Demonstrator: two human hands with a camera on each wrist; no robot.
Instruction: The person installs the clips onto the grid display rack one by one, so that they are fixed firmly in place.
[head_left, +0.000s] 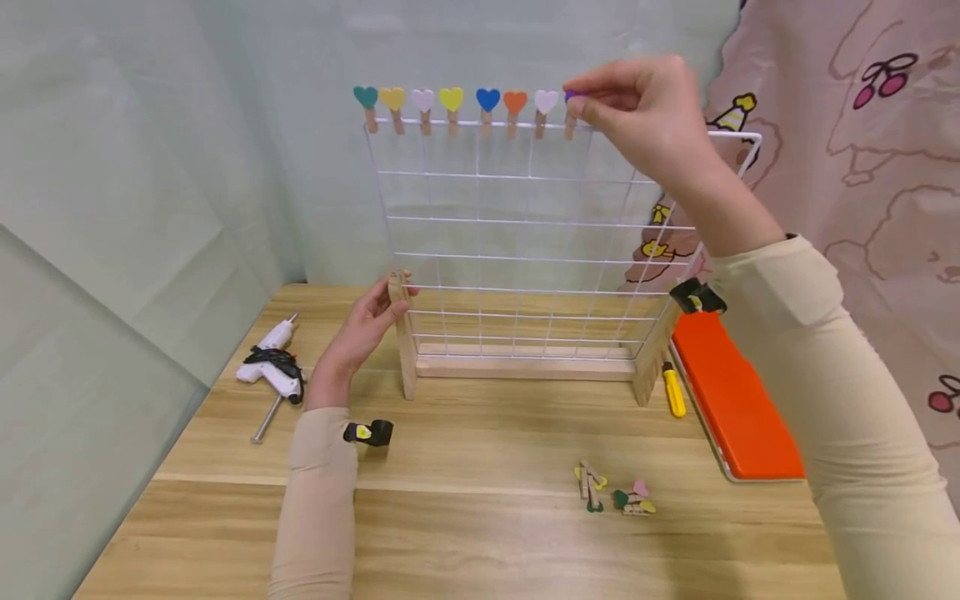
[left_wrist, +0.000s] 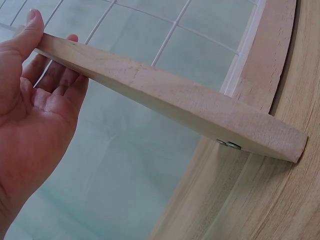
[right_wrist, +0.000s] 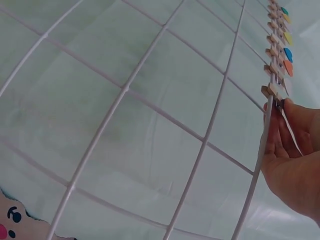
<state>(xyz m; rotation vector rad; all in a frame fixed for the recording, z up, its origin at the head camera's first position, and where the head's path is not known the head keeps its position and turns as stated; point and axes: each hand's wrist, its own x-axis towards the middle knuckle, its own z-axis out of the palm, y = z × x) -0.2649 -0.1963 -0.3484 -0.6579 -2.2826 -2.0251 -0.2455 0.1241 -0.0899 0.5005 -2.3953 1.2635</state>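
Observation:
A white wire grid [head_left: 529,222] stands upright in a wooden stand [head_left: 525,367]. Along its top wire sits a row of small wooden clothespins with colored hearts, among them a blue one [head_left: 487,101] and an orange one [head_left: 515,102]. At the right end of the row, my right hand [head_left: 651,112] pinches a clothespin with a purple heart [head_left: 571,125], its wooden legs over the top wire. My left hand [head_left: 362,327] holds the upper end of the stand's left wooden post [left_wrist: 165,92], thumb on one side and fingers on the other.
Several loose heart clothespins [head_left: 592,486] lie in two small piles on the wooden table [head_left: 465,500]. A white glue gun [head_left: 273,362] with a black cord is at the left. A yellow-handled tool [head_left: 673,390] and an orange case [head_left: 738,400] lie at the right.

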